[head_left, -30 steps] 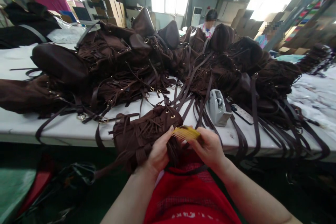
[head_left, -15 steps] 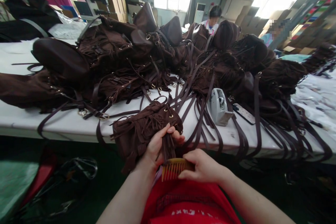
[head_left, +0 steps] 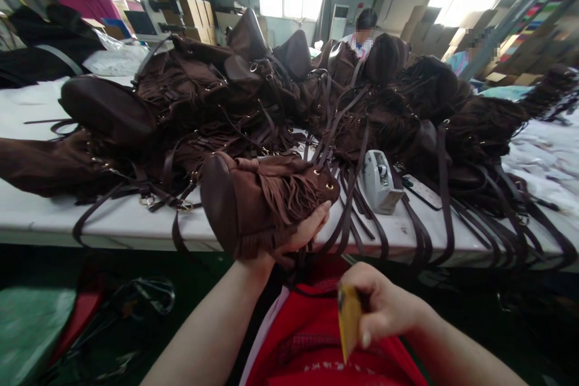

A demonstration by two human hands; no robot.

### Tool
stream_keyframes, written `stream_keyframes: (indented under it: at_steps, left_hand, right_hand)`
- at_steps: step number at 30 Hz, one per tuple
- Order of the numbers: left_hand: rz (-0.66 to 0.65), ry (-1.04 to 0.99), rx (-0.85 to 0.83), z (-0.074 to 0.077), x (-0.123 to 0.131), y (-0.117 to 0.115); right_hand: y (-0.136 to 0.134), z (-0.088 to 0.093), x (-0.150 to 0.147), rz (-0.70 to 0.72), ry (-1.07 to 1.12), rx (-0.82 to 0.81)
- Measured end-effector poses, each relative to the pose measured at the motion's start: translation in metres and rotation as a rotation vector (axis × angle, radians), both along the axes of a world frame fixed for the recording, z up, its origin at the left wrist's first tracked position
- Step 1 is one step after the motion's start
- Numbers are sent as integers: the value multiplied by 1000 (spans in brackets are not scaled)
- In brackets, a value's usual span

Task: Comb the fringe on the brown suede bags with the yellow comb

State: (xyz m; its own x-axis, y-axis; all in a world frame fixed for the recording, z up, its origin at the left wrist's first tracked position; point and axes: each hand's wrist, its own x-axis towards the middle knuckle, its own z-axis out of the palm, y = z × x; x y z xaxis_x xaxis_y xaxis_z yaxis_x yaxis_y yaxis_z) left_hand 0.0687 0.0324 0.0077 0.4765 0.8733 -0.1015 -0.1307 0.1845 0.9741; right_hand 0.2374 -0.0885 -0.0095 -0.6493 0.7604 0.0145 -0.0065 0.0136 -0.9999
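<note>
A dark brown fringed bag [head_left: 275,193] with gold eyelets lies tilted on its side at the table's front edge, its smooth oval base turned to the left. My left hand [head_left: 305,232] is under its lower side near the eyelet end, fingers curled against the bag and partly hidden by it. In front of the red apron, my right hand [head_left: 380,301] is closed on a yellowish comb [head_left: 349,321]. The comb is blurred and turned nearly edge-on, apart from the bag's fringe.
Many similar brown bags [head_left: 190,78] are heaped across the white table [head_left: 40,211]. Straps [head_left: 420,235] hang over its front edge. A grey tape dispenser [head_left: 380,184] and a phone-like object [head_left: 423,192] stand right of centre. Two people [head_left: 362,36] are behind the heap.
The bag has been raised and turned, so its base and fringed side now show. My right hand has drawn the comb away from the fringe, to the right and down.
</note>
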Motion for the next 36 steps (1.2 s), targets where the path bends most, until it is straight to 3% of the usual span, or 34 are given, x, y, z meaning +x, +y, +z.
stream_keyframes:
  at_steps: [2,3,4,7,11,15,19,20,22,25,27,32,36]
  left_hand:
    - [-190,-22,-18,7,5,9]
    - [-215,-40,-57,6,8,12]
    - [-178,-56,-104,2,12,15]
    - [116,-53,-210,-24,19,16]
    - [183,-21,-251,-53,15,3]
    - [187,-18,-112,-58,1,-26]
    - [107,148,7,-60,-22,-61]
    - [136,225,49,-61,-31,-68]
    - [329,401,209,-62,-48,-76]
    - [708,620,527,-60,-70,-74]
    - [835,667,709,-55,-78,-66]
    - [960,766,916,-41,-79,-44]
    - [986,834,1003,-39,-76,-35]
  right_hand:
    - [7,2,-5,-215,74,-41]
    - [12,2,-8,-314,96,-58]
    - [17,2,-11,-394,99,-62]
    - [33,1,-19,-558,24,-11]
    - [50,-1,-33,-660,-15,30]
    - [62,0,-53,-617,-4,-43]
    - [69,-2,-68,-510,-34,-134]
    - [70,-4,-70,-508,-51,-134]
    - [72,-7,-72,-543,-84,-89]
    - [76,-9,-75,-557,-87,-51]
    - [77,-7,-77,-519,-64,-83]
    - [76,1,-84,-569,6,-42]
    - [81,-8,-88,-462,-16,-144]
